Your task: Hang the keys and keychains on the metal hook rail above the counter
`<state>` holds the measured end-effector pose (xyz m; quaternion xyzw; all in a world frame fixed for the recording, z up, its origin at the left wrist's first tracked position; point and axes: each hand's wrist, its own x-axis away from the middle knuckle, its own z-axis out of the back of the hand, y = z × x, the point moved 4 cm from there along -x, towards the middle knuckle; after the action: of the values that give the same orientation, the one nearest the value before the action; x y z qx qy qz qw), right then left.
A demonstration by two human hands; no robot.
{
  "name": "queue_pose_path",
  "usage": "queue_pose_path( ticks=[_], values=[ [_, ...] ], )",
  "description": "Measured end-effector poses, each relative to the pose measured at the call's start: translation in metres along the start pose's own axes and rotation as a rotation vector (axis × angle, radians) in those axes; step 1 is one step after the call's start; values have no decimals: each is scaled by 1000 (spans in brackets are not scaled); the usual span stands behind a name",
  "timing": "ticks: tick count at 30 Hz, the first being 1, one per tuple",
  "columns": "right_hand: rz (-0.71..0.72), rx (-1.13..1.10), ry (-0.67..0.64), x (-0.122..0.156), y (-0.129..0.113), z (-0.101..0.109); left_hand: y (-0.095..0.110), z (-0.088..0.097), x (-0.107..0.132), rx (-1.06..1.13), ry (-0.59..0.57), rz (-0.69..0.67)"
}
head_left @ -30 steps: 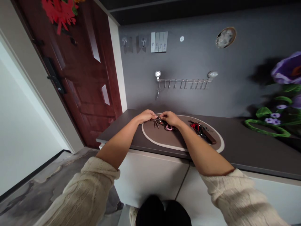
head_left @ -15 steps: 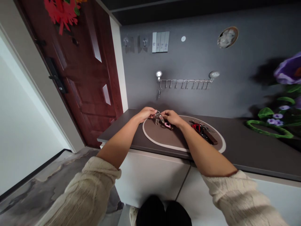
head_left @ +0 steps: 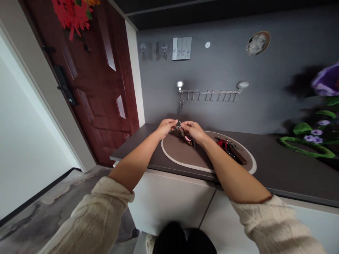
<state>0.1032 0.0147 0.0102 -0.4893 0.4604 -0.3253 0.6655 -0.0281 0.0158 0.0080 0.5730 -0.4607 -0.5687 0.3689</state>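
Note:
Between my two hands, above the brown mat (head_left: 182, 155), hangs a key ring (head_left: 179, 123) with several keys and charms, one of them pink. My left hand (head_left: 167, 127) pinches the ring from the left side. From the right, the fingers of my right hand (head_left: 194, 130) are closed on the ring's other side, near where the charms (head_left: 187, 138) hang down. The keys under the ring are partly smeared and hard to make out. On the mat's right part lies a pile of other keys and holders (head_left: 230, 150), with red, black and brown pieces.
A hook rail (head_left: 212, 92) is fixed to the grey wall, with a single key (head_left: 181, 105) hanging at its left end. A purple flower decoration (head_left: 315, 137) stands on the dark countertop (head_left: 288, 173) at right. The dark red door (head_left: 106, 88) is at left.
Both hands have brought their fingertips closer together on the key ring, lifting it slightly. The right hand has shifted from the charms up toward the ring.

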Motion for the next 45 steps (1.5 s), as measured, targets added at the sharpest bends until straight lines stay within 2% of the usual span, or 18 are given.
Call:
queue_pose_path(
  ticks=[8, 21, 27, 30, 35, 40, 45],
  values=[
    [7, -16, 51, -2, 1, 3, 3, -3, 0, -24, 28, -52],
    [118, 48, 89, 0, -8, 2, 6, -5, 0, 100, 7, -127],
    [213, 48, 141, 1, -18, 5, 3, -5, 0, 161, 57, -86],
    [244, 33, 195, 0, -23, 10, -3, -2, -3, 89, 127, -75],
    [303, -1, 230, -9, -33, 19, -7, -5, -4, -53, 134, -63],
    [274, -86, 328, -32, -45, 32, -5, -10, -1, -189, 133, -90],
    [240, -269, 386, -57, -51, 40, -8, -12, -4, -354, 111, -159]
  ],
)
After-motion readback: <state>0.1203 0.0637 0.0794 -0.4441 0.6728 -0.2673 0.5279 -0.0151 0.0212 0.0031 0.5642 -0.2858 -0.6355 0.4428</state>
